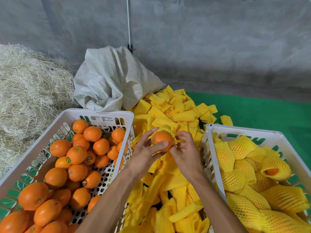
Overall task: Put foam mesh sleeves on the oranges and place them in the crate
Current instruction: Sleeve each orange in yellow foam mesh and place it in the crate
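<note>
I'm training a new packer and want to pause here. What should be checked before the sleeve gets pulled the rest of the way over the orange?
1. Orange held firmly by left hand: ok.
2. Sleeve started over the far side of the orange: ok.
3. Right hand pinching the sleeve's edge: ok.
4. Sleeve covering the whole orange: not ok, the near face is bare.
5. Sleeve free of tears: cannot tell.
6. Room in the right crate among the sleeved oranges: ok.
</note>
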`<state>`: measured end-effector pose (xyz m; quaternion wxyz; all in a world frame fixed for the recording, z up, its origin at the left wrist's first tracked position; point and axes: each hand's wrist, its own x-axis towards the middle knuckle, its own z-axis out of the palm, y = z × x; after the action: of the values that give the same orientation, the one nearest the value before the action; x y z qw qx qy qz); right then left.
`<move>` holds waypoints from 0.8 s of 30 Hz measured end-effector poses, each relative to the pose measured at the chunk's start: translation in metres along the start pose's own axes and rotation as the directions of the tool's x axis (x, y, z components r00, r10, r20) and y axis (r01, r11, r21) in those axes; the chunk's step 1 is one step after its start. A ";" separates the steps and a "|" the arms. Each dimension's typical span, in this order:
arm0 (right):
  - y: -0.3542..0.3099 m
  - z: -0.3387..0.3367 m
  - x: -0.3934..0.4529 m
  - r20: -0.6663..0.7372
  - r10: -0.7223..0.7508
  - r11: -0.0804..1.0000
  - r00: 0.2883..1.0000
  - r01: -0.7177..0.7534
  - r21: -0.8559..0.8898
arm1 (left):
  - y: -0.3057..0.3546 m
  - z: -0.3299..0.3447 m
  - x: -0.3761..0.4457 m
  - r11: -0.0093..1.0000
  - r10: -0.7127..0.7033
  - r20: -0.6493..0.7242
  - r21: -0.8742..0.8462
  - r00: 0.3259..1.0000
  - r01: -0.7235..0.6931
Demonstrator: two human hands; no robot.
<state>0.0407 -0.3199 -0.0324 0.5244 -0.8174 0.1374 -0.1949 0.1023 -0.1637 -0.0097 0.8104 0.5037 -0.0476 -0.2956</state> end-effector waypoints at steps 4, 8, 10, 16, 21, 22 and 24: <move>-0.002 -0.008 -0.002 0.014 -0.189 0.974 0.982 0.189 -0.123 | 0.003 -0.005 0.001 0.998 -0.040 0.035 0.056 0.999 0.038; -0.006 -0.015 0.000 -0.075 -0.287 0.937 0.955 0.264 -0.228 | 0.005 -0.008 -0.001 0.993 -0.048 0.079 0.114 0.996 0.039; -0.007 -0.015 0.000 -0.110 -0.304 0.937 0.946 0.277 -0.213 | 0.004 -0.006 -0.001 0.990 -0.049 0.073 0.134 0.996 0.039; -0.010 -0.004 -0.003 -0.142 -0.372 0.913 0.917 0.333 -0.237 | -0.002 0.008 0.002 0.987 -0.035 -0.140 0.150 0.989 0.056; -0.010 0.007 -0.005 -0.099 -0.398 0.898 0.912 0.365 -0.246 | -0.006 0.010 -0.003 0.928 0.162 -0.226 0.366 0.960 -0.071; -0.010 0.009 -0.005 -0.095 -0.365 0.916 0.926 0.338 -0.217 | -0.006 0.009 -0.004 0.932 0.149 -0.210 0.357 0.966 -0.065; -0.009 0.012 -0.008 -0.063 -0.260 0.951 0.964 0.244 -0.190 | -0.006 0.010 -0.006 0.971 0.043 -0.202 0.239 0.978 0.007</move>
<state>0.0394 -0.3035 -0.0297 0.4127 -0.8630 0.0716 -0.2824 0.0913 -0.1705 -0.0092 0.7473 0.6247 -0.0031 -0.2263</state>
